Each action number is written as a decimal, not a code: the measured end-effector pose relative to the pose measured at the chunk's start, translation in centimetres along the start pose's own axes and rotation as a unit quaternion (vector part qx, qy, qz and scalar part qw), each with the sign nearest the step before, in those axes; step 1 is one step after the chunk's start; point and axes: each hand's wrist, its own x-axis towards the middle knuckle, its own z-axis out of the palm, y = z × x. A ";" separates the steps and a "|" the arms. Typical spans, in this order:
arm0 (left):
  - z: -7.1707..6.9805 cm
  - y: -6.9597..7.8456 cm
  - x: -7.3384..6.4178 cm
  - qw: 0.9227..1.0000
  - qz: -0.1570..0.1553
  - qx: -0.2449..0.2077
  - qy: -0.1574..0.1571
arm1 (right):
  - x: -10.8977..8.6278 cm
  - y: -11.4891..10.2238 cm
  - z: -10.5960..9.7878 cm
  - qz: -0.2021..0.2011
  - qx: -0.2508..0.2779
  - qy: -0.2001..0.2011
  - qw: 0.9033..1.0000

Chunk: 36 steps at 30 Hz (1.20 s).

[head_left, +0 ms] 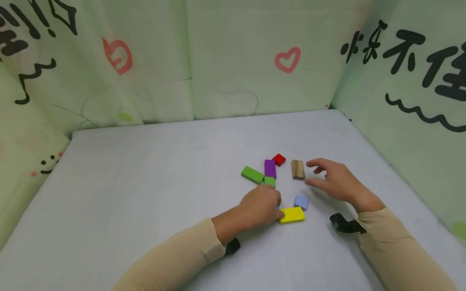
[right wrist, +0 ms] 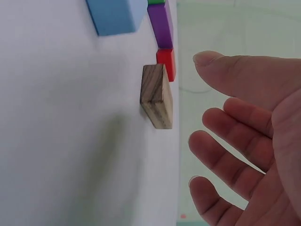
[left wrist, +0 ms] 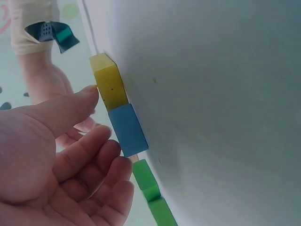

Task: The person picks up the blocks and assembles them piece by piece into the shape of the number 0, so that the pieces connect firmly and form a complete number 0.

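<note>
My left hand (head_left: 260,204) reaches in low among small coloured blocks, its thumb tip right at the end of a yellow block (head_left: 292,215). In the left wrist view its loosely bent fingers lie beside a blue block (left wrist: 128,129) that adjoins the yellow block (left wrist: 110,84); in the head view the hand mostly hides this blue block. My right hand (head_left: 340,182), thumb and fingers spread apart, hovers to the right of a wood-grain block (head_left: 297,169) with nothing in its grasp. A second light blue block (head_left: 301,202) stands behind the yellow one.
Beyond the left hand lie a long green block (head_left: 252,174), a smaller green block (head_left: 269,181), a purple block (head_left: 270,168) and a red block (head_left: 279,159). All are on a white table (head_left: 145,182), with printed curtains (head_left: 233,60) along its back and sides.
</note>
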 end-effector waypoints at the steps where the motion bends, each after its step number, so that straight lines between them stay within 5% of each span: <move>1: 0.0 0.0 0.0 1.000 -0.001 -0.001 -0.002 | 0.2 0.1 0.0 0.004 0.002 -0.002 1.000; 19: -0.3 0.0 -0.2 1.000 0.001 0.001 0.003 | 3.6 0.5 0.5 0.077 0.003 -0.057 0.995; 36: -0.1 0.1 -0.3 1.000 -0.002 0.003 0.004 | 3.8 0.8 0.7 0.090 0.023 -0.085 0.992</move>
